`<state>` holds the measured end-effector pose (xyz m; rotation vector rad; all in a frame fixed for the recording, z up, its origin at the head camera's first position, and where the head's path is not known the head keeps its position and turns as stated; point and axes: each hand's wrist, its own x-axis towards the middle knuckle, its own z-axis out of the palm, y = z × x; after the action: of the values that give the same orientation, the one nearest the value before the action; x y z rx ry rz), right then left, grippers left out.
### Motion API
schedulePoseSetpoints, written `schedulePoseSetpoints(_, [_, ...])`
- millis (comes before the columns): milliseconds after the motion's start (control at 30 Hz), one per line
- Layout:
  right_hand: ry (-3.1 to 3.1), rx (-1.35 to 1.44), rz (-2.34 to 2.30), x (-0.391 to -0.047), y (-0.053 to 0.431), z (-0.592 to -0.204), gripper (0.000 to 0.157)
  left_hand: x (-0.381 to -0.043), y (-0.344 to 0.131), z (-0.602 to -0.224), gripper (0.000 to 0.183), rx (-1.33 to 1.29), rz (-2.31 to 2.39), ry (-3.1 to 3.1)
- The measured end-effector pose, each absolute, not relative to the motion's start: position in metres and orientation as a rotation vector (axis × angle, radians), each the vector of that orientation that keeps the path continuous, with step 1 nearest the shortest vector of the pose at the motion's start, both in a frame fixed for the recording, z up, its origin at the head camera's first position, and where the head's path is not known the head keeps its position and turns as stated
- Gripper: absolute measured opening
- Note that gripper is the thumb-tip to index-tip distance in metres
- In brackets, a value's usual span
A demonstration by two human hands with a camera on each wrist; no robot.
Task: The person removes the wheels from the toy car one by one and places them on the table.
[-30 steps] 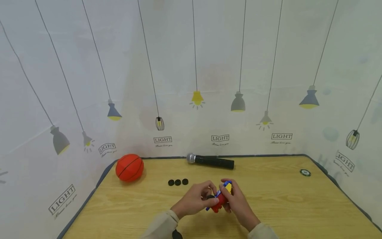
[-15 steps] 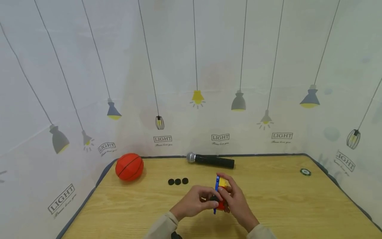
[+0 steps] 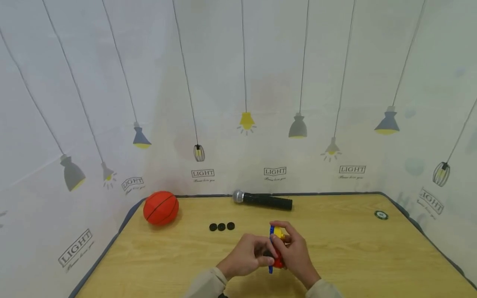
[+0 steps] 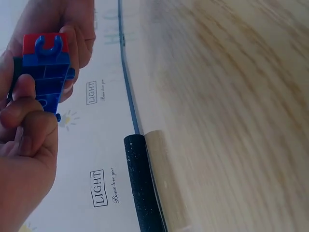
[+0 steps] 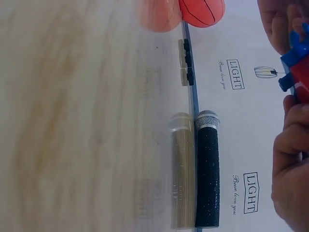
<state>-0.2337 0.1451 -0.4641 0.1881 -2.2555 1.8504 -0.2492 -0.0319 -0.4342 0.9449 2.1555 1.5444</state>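
Note:
Above the wooden table, both hands hold a toy vehicle built of blue, red and yellow plastic blocks [image 3: 278,234]. My right hand [image 3: 296,253] grips its red and yellow side, thumb towards the blue base. With thumb and fingers, my left hand [image 3: 244,255] pinches a small black wheel [image 3: 267,253] against the blue side, partly hidden by the fingers. In the left wrist view the blue underside [image 4: 46,79] shows a hook-shaped coupling and short side pegs. The right wrist view catches a blue peg [image 5: 286,82] sticking out beside the red block.
Three black wheels [image 3: 221,226] lie in a row beyond the left hand. A red ball [image 3: 161,208] sits at the back left, a microphone [image 3: 264,200] along the back edge, and a round chip [image 3: 381,215] at the back right. A printed curtain [image 3: 223,82] surrounds the table [image 3: 354,244].
The toy vehicle has turned from a slant to upright, its blue base now facing the left hand. Over the last half second both hands have come slightly lower with it.

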Motion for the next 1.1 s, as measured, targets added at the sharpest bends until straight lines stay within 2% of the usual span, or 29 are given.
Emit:
schedulePoseSetpoints(100, [-2.272,0.079,1.906,-0.234,0.147,-0.467,0.027,-0.247,-0.029,-0.437,0.008,1.027,1.516,2.240])
schedulePoseSetpoints(233, [-2.229,-0.054,2.034,-0.234,0.151,-0.465,0.026,-0.249,-0.025,-0.434,0.003,1.139,1.456,2.384])
schedulePoseSetpoints(467, [-2.205,-0.007,2.129,-0.237,0.153,-0.457,0.032,-0.253,-0.036,-0.432,0.018,0.904,1.599,2.306])
schedulePoseSetpoints(733, [-2.227,-0.069,2.119,-0.240,0.156,-0.458,0.033,-0.265,-0.048,-0.439,0.026,0.857,1.640,2.247])
schedulePoseSetpoints(1100, [-2.277,-0.166,2.076,-0.242,0.166,-0.458,0.033,-0.294,-0.086,-0.455,0.031,0.753,1.561,2.382])
